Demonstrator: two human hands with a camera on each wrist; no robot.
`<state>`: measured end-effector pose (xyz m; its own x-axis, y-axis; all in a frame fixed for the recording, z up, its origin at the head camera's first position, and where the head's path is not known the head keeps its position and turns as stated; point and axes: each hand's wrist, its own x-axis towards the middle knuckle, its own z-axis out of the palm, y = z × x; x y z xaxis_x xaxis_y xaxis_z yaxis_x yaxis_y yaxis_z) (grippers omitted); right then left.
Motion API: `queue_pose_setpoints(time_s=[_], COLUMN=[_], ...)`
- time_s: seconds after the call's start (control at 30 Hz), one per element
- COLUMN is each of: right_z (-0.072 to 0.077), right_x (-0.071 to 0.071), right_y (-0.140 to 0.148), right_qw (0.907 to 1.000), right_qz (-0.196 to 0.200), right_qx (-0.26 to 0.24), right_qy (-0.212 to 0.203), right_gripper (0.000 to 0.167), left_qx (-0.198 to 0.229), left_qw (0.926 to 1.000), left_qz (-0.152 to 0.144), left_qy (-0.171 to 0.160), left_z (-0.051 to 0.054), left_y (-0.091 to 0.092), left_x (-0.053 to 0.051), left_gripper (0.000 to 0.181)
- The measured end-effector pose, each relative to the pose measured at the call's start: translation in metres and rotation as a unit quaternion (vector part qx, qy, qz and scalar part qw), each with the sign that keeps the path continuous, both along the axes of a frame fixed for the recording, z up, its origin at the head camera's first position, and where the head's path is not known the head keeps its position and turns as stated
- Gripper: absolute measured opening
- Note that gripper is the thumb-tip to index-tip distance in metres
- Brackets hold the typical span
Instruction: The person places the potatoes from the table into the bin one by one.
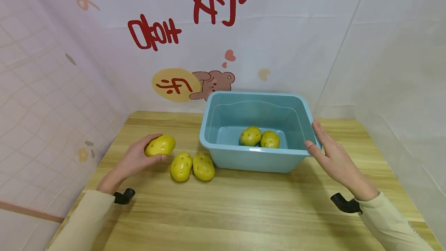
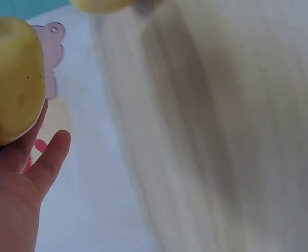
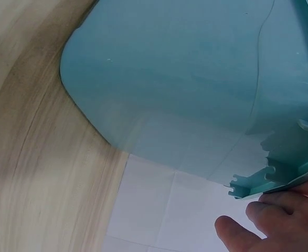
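My left hand [image 1: 134, 156] holds a yellow potato [image 1: 160, 145] between thumb and fingers, just above the table. In the left wrist view the same potato [image 2: 14, 81] lies against the fingers, and one finger sticks out away from it. Two more potatoes lie side by side on the table, a left one [image 1: 181, 167] and a right one [image 1: 203, 166] close to a light blue plastic bin [image 1: 251, 160]. Inside the bin sit two potatoes [image 1: 251, 136] next to each other. My right hand [image 1: 336, 162] grips the bin's right rim, thumb on top; in the right wrist view its fingers [image 3: 272, 215] are at the rim's underside.
The wooden table [image 1: 216, 212] ends at a white cloth backdrop [image 1: 289, 49] with red characters and a cartoon bear [image 1: 217, 82]. The bin stands near the table's back edge. Cloth walls rise on the left and right. A black strap piece shows at each wrist.
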<state>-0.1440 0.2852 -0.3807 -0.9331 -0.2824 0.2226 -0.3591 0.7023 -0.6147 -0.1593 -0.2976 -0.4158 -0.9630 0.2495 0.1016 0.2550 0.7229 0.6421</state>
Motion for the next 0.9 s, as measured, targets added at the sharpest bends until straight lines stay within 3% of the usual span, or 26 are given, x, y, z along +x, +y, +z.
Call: queue_pose_setpoints(time_s=[0.67, 0.9], right_z=[0.000, -0.001], right_x=[0.003, 0.002], right_y=[0.001, 0.001], right_qw=[0.9998, 1.0000], right_qz=[-0.011, -0.006], right_qx=[0.002, 0.002], right_qy=[-0.016, -0.004], right_gripper=[0.073, 0.073], left_qx=[0.007, 0.005], left_qw=[0.9977, 0.9951], left_qz=[-0.056, -0.085], left_qy=[0.036, 0.050], left_z=[0.059, 0.081], left_y=[0.047, 0.062], left_x=[0.017, 0.023], left_gripper=[0.079, 0.080])
